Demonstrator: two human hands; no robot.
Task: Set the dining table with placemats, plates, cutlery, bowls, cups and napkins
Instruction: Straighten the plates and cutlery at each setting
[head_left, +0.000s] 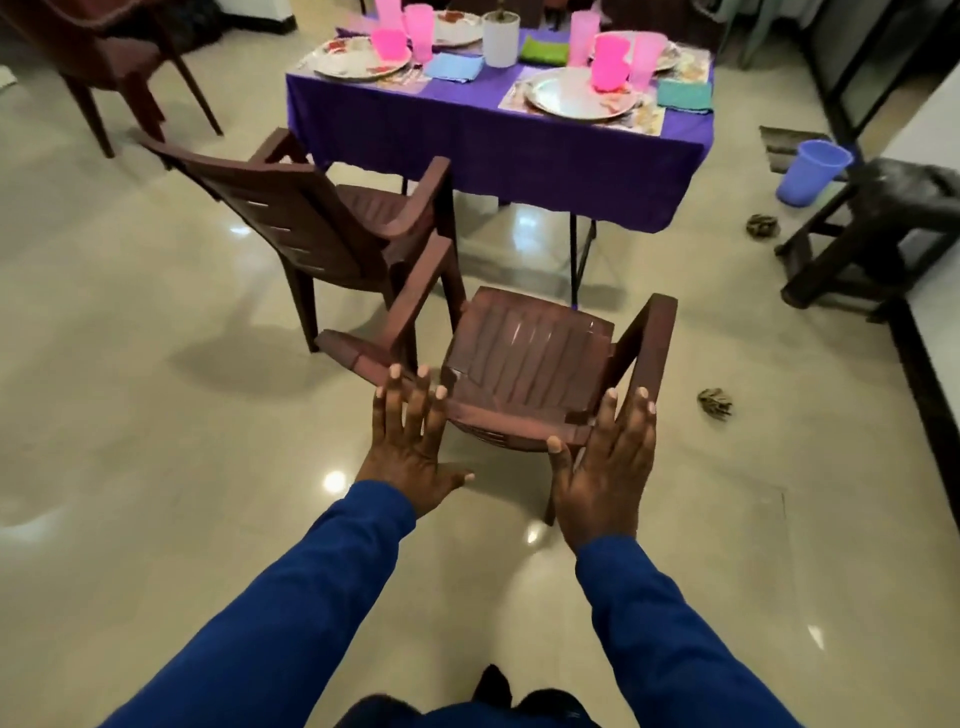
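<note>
Left hand (410, 447): reaching forward from a blue sleeve, palm down, fingers straight and spread, holding nothing; fingertips lying over the near left corner of the nearer brown slatted plastic armchair (524, 364). Whether they are touching it cannot be told.

Right hand (608, 467): reaching forward likewise, fingers straight and close together, thumb pointing up beside the chair's back edge; holding nothing. Contact with the chair cannot be told.

Nearer armchair: standing on the glossy cream tiled floor (156, 415), its back toward the camera and its seat facing the table.

Second brown plastic armchair (322, 223): standing just beyond and left, turned at an angle, near the table's left corner.

Dining table under a purple cloth (467, 140): standing well beyond the hands, carrying patterned placemats (649, 117), round patterned plates (358, 65), pink translucent plastic cups (610, 62), folded blue, green and teal napkins (454, 66) and a white cylindrical pot (501, 39) at centre. Cutlery is too small to make out.

Blue plastic bucket (810, 171): tilting by a dark stool (883, 223) at right.
</note>
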